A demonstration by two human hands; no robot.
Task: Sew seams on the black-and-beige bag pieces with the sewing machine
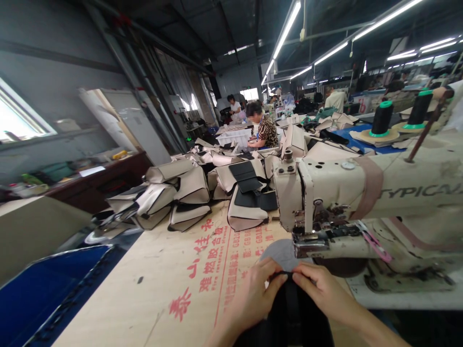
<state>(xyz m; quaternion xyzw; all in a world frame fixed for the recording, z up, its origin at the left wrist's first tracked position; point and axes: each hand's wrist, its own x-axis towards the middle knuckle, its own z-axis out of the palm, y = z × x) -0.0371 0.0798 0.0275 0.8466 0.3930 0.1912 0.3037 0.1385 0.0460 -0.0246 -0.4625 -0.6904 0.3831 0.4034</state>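
Side by side in front of the sewing machine (333, 193), my two hands pinch the edge of a black fabric piece (285, 318). My left hand (258, 286) is closed, thumb against fingers, at the left of that edge. My right hand (318, 286) grips the same edge a short way to the right, thumb tip near the other thumb. A grey rounded piece (280, 253) lies just beyond my fingers and reaches under the machine's head. Whether it is joined to the black fabric is hidden by my hands. The black piece hangs down towards me.
Beige and black sewn pieces (191, 185) lie heaped across the back of the plywood table (170, 289). Black thread cones (381, 118) stand behind the machine. At left is a blue-lined container (54, 284). A person in a patterned top (266, 132) works farther back.
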